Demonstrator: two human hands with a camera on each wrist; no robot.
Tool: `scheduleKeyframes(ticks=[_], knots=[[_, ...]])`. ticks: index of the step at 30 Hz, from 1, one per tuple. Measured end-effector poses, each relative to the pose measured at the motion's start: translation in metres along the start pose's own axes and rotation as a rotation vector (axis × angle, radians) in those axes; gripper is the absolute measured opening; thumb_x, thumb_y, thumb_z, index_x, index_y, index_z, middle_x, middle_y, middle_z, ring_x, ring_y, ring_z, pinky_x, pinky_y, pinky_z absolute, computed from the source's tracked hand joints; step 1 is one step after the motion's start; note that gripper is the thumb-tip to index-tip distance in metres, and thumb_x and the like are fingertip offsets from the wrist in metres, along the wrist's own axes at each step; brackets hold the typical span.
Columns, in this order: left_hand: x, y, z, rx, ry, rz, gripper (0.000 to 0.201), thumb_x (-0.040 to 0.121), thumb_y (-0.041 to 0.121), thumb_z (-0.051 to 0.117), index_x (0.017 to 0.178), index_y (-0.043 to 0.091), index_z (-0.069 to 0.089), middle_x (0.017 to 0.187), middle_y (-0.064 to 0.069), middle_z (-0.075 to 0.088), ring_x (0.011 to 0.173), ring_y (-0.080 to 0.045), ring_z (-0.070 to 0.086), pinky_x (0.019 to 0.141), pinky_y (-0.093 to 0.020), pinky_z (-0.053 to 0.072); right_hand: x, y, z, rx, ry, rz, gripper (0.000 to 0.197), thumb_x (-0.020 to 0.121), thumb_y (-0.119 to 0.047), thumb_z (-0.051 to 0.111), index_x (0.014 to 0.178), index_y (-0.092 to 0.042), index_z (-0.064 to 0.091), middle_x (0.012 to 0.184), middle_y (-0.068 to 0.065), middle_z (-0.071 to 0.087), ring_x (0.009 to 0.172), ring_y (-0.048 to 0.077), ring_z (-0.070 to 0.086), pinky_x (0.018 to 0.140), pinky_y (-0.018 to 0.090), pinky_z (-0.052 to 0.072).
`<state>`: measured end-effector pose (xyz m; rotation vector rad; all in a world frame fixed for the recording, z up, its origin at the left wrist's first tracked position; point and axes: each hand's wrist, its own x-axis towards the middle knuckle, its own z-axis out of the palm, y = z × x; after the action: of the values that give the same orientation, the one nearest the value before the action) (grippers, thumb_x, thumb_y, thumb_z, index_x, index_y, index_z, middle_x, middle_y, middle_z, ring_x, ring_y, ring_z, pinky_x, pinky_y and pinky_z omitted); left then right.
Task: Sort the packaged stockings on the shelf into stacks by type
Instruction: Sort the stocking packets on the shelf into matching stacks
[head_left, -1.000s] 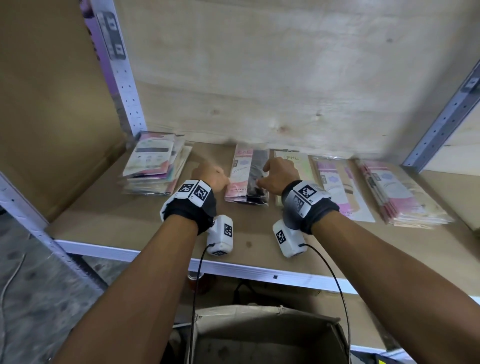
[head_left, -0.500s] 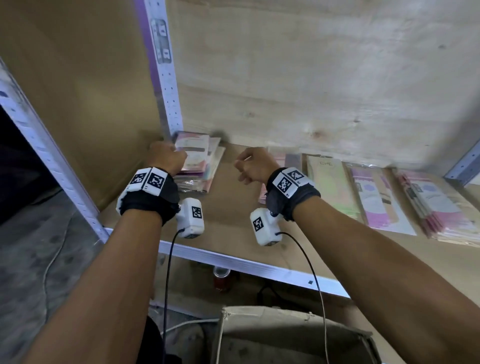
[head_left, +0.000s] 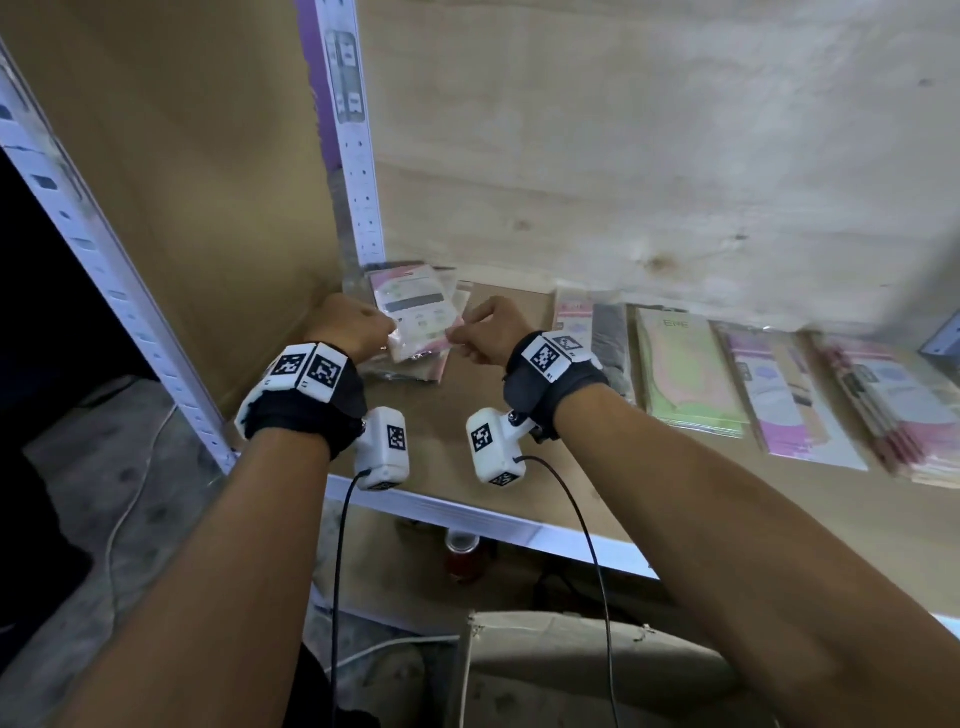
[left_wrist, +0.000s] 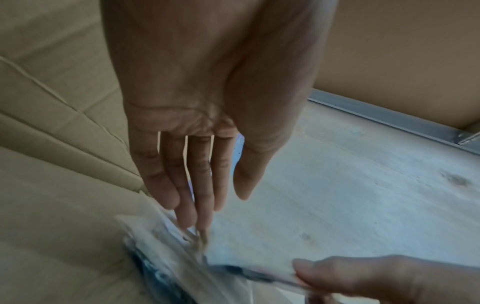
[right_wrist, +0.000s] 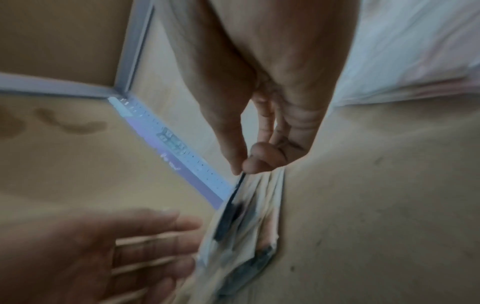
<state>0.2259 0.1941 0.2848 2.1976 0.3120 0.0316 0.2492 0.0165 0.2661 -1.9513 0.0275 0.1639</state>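
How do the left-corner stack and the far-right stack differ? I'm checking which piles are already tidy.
The left-corner stack sits fanned and uneven, with both hands on it: the left hand touches its edge with straight fingers and the right hand pinches its top packet. The far-right stack lies untouched with neater edges. Both are flat, clear-wrapped, pinkish packets on the shelf.

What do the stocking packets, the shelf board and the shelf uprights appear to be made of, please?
Top packet: likely clear glossy plastic film over a printed card; its edges glint. Shelf board: matte brown, probably fibreboard or cardboard. Upright: pale, apparently painted metal, with rows of punched holes.
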Motion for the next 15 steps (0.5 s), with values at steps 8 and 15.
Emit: scheduleKeyframes(ticks=[8,15], knots=[[-0.020,0.022,0.026,-0.353,-0.155,-0.127,0.037,0.099,0.028,0.059,0.117,-0.005,0.059,0.095,-0.020,0.067,0.064,-0.021,0.064,0.053,-0.026,0.059,-0.041,0.010,-0.054,0.226,-0.162,0.104,0.009,0.093,0.003,0.059,0.099,-0.002,0.058,0.084,0.016,0.064,0.059,0.019,0.057,0.046,0.022,0.044],[-0.036,0.053,0.053,-0.775,-0.374,-0.113,0.062,0.076,0.056,0.077,0.113,0.011,0.057,0.116,-0.021,0.062,0.088,-0.031,0.076,0.070,-0.041,0.063,-0.079,0.019,-0.103,0.094,-0.109,-0.182,0.023,0.088,0.011,0.062,0.105,-0.004,0.063,0.081,0.007,0.065,0.059,0.023,0.059,0.046,0.025,0.051]])
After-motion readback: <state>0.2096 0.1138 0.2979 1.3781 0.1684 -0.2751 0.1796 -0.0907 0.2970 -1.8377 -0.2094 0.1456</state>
